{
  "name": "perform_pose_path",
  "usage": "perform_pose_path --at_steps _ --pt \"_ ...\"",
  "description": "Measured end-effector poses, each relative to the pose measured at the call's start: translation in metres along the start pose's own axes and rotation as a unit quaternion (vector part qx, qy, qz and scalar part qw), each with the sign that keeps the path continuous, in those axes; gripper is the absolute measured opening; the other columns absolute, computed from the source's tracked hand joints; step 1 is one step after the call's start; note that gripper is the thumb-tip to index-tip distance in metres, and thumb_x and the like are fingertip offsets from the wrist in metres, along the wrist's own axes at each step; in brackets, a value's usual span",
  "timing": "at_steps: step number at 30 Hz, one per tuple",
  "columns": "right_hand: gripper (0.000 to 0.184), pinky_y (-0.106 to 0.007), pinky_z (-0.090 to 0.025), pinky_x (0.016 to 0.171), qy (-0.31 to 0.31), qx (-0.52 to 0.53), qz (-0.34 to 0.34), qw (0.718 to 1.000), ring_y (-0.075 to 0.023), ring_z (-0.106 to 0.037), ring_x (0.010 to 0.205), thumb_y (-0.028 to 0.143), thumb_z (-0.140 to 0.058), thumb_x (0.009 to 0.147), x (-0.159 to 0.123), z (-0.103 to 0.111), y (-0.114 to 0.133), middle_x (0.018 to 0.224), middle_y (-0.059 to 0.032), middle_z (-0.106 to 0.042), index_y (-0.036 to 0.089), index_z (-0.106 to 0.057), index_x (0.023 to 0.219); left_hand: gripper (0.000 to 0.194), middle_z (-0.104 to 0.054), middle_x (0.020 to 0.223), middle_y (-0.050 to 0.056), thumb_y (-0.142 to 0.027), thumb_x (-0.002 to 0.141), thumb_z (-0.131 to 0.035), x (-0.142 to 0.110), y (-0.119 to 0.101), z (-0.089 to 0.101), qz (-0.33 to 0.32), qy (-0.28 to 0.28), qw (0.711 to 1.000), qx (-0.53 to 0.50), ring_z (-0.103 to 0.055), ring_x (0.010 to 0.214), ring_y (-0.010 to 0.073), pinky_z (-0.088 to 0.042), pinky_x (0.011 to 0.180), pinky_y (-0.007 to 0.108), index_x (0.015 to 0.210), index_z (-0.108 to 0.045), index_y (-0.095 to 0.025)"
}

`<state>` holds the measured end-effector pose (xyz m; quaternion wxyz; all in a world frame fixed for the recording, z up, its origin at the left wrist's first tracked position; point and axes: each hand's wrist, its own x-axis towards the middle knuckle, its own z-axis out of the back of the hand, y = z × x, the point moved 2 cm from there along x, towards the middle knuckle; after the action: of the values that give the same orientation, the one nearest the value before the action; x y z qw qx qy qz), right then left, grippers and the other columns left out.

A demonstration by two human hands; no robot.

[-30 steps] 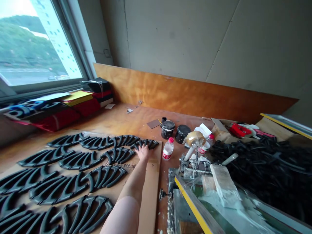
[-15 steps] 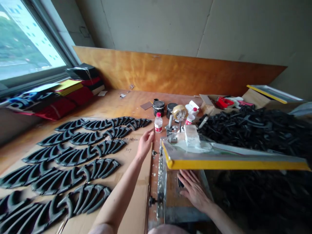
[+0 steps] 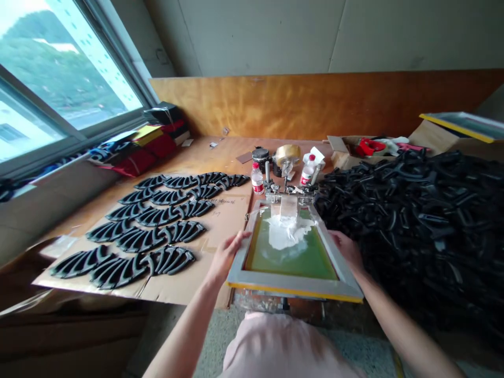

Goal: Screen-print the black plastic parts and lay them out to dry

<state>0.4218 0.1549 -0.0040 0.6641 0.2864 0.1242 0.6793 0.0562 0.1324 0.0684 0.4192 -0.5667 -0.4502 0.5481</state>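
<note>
A silk-screen printing frame with a grey metal rim and yellow front edge lies nearly flat, held at the back by hinge clamps. White ink is smeared over its green mesh, and a white scraper stands at the back. My left hand grips the frame's left rim. My right hand holds the right rim. Whatever lies beneath the mesh is hidden.
Rows of black arched pieces lie on cardboard to the left. A large black heap fills the right. Behind stand a water bottle, an ink tin, a tape roll and a box.
The frame has swung down from raised to nearly flat. My right hand has moved from under it to its right rim, and my left hand has moved from the cardboard to its left rim.
</note>
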Motion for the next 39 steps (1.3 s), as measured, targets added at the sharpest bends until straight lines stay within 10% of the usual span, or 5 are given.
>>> perform_pose_path --at_steps 7,13,21,32,39 --pt "0.055 -0.040 -0.048 0.099 0.037 -0.047 0.172 0.983 -0.0267 -0.055 0.117 0.027 -0.070 0.080 0.056 -0.014 0.095 0.135 -0.0136 -0.053 0.019 -0.052 0.132 0.082 -0.069 0.082 0.003 -0.056 0.074 -0.068 -0.004 0.119 -0.001 0.045 -0.061 0.996 0.040 -0.065 0.071 0.0181 -0.049 0.061 0.026 0.143 -0.046 -0.019" --pt "0.014 -0.030 -0.049 0.079 0.194 -0.159 0.151 0.956 -0.0222 -0.063 0.093 0.022 -0.063 0.087 0.033 -0.051 0.124 0.099 -0.0078 -0.068 0.018 -0.062 0.100 0.073 -0.069 0.086 0.004 -0.056 0.081 -0.061 0.014 0.157 0.006 0.031 -0.046 0.996 0.064 -0.064 0.076 0.0178 -0.050 0.066 0.026 0.142 -0.046 -0.018" --pt "0.026 -0.027 -0.044 0.069 0.277 -0.123 0.297 0.906 -0.0178 -0.064 0.083 0.006 -0.050 0.084 -0.018 -0.040 0.115 0.093 -0.0029 -0.070 0.022 -0.068 0.094 0.068 -0.070 0.088 0.004 -0.058 0.083 -0.058 0.013 0.163 0.008 0.026 -0.036 0.997 0.066 -0.065 0.081 0.0188 -0.050 0.071 0.027 0.138 -0.050 -0.019" --pt "0.026 -0.027 -0.048 0.078 0.207 -0.062 0.293 0.931 -0.0183 -0.065 0.089 0.009 -0.054 0.086 -0.024 -0.054 0.111 0.099 -0.0037 -0.071 0.022 -0.069 0.102 0.066 -0.067 0.079 0.003 -0.056 0.081 -0.061 0.007 0.146 0.005 0.041 -0.035 0.997 0.060 -0.062 0.071 0.0165 -0.047 0.061 0.024 0.134 -0.053 -0.017" --pt "0.058 -0.031 -0.052 0.079 0.092 -0.064 0.164 0.980 -0.0211 -0.067 0.093 0.030 -0.072 0.083 0.063 -0.014 0.131 0.113 -0.0038 -0.070 0.030 -0.052 0.138 0.078 -0.069 0.081 0.001 -0.054 0.074 -0.070 -0.009 0.084 0.003 0.075 0.002 0.997 -0.017 -0.064 0.068 0.0163 -0.048 0.059 0.024 0.140 -0.046 -0.020"
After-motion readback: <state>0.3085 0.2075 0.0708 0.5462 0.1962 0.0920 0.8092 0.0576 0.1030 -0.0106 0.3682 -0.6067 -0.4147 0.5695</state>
